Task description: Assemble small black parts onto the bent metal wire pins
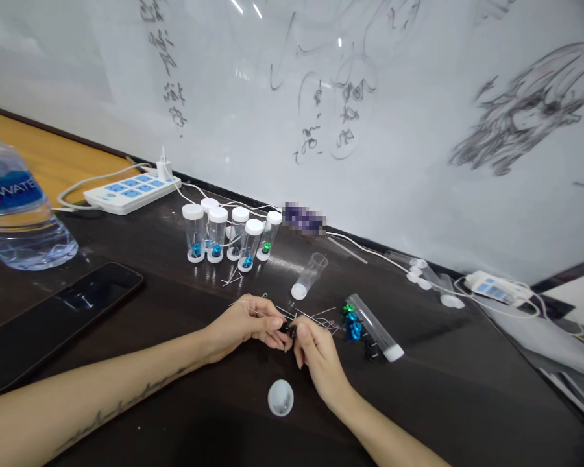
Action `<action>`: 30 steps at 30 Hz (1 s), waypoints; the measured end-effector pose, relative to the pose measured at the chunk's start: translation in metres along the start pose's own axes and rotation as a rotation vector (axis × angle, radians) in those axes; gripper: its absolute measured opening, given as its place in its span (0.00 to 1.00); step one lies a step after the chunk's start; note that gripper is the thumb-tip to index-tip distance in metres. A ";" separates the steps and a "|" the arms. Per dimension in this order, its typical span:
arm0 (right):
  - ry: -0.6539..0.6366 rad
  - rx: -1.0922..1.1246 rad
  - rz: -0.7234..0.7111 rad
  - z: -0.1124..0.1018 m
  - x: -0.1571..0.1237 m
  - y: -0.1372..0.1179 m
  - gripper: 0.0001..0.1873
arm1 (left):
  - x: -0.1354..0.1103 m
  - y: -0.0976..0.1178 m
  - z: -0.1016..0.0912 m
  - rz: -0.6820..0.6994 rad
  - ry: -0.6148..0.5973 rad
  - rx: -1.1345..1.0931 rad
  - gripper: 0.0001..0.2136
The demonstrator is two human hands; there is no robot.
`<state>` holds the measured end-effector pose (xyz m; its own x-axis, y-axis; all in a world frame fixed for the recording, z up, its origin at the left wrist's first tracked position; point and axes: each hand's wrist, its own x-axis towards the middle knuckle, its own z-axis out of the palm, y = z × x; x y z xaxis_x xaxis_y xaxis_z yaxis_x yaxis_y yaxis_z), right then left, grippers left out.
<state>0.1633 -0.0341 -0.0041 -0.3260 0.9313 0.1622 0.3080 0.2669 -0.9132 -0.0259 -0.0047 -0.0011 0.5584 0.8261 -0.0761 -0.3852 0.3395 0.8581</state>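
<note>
On the dark, softly shining tabletop [204, 402], a round, translucent white cap [281, 397] is seen, with something dark in it too indistinct to be named. Beyond the cap and to its left, six clear cylindrical tubes [217, 230] are stood upright, closed with smooth white lids [254, 227]; small blue or green pieces are made out in several. Beyond the cap and to its right, a longer clear tube [372, 324] with a white end is laid down, and beside it glossy metallic pieces [353, 331] in blue and green, and black hooked pieces [370, 350], are gathered. Thin, pale wires [324, 318] are strewn between these and the hands. Well to the cap's left, a flat, black phone [63, 318] is laid.

The black piece [287, 329] is small and dark; its exact shape is hidden by fingers.

It is held just beyond the cap, between the fingertips of the left hand [248, 324] and the right hand [316, 347], both narrowed in a pinch and brought nearly together around it. Another fine wire [253, 308] is seen along the left hand's fingers.
</note>
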 end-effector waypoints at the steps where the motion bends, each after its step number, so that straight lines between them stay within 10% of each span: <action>1: 0.018 0.025 0.013 0.000 0.000 0.000 0.17 | 0.000 0.000 -0.001 0.003 0.004 -0.012 0.09; 14: -0.012 -0.043 0.008 0.000 0.002 -0.005 0.23 | 0.000 -0.001 0.000 0.016 0.007 -0.027 0.06; 21: 0.070 -0.061 -0.008 0.000 0.002 0.000 0.10 | 0.000 0.000 -0.002 0.021 0.000 -0.020 0.06; 27: -0.007 -0.099 -0.037 0.000 0.001 0.000 0.26 | -0.001 -0.001 0.000 -0.006 -0.030 0.013 0.07; 30: 0.040 -0.078 -0.024 0.000 0.001 0.000 0.16 | 0.000 0.000 -0.001 0.007 -0.014 0.003 0.06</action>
<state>0.1624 -0.0332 -0.0038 -0.2991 0.9331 0.1999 0.3698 0.3064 -0.8771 -0.0267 -0.0049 -0.0016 0.5662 0.8219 -0.0627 -0.3872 0.3324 0.8600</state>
